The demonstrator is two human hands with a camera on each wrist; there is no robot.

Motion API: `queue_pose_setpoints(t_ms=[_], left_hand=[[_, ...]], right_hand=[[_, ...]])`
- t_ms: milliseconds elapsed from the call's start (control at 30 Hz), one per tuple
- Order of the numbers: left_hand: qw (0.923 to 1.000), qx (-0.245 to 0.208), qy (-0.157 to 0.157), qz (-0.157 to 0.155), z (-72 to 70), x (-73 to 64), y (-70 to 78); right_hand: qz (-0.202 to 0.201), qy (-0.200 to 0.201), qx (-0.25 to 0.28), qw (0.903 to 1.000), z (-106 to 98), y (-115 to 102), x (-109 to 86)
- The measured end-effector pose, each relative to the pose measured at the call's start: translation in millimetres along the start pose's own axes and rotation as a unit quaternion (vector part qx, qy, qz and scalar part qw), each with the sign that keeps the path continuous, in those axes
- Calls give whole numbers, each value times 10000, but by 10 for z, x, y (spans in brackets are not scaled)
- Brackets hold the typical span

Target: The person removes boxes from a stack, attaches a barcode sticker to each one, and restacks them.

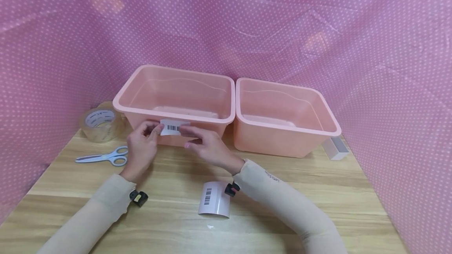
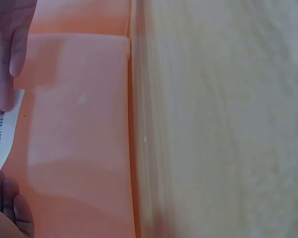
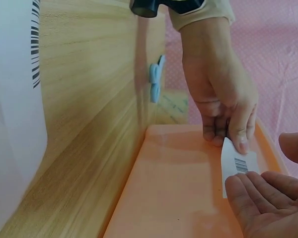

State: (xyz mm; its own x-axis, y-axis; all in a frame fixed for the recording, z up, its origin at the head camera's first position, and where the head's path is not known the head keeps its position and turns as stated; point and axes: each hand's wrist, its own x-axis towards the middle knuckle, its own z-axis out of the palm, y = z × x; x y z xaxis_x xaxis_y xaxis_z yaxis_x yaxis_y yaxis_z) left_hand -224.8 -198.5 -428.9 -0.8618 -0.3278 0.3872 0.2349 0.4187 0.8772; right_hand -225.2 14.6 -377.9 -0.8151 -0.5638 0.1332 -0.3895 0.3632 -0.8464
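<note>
A white barcode label (image 1: 170,127) lies against the front wall of the left pink bin (image 1: 176,115), just under its rim. My left hand (image 1: 143,144) pinches the label's left end between thumb and forefinger. From the other side my right hand (image 1: 211,147) touches the label's right part with its fingers extended, as the right wrist view shows with the fingertips (image 3: 237,184) over the label. In the left wrist view, part of the label (image 2: 1,134) curves away from the bin wall. A second barcode sheet (image 1: 214,199), slightly curled, rests on the table near my right wrist.
Another pink bin (image 1: 287,138) stands right beside the first. At the left are a roll of clear tape (image 1: 102,126) and light blue scissors (image 1: 104,157). A small white box (image 1: 335,149) sits by the right bin, and pink dotted cloth (image 1: 226,22) surrounds the wooden table (image 1: 169,222).
</note>
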Motion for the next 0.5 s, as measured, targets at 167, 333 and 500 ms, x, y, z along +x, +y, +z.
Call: queue_pose_setpoints(t_ms=[167,333,500], left_hand=[[10000,-3,8,-47,-6,7,-8],[10000,-9,31,-77,-5,16,-19],[9999,-15,77,-86,-2,15,-24]], right_hand=[[51,77,3,10000,20,8,23],[89,92,12,9999,22,8,38],[148,89,-22,9998,27,7,52]])
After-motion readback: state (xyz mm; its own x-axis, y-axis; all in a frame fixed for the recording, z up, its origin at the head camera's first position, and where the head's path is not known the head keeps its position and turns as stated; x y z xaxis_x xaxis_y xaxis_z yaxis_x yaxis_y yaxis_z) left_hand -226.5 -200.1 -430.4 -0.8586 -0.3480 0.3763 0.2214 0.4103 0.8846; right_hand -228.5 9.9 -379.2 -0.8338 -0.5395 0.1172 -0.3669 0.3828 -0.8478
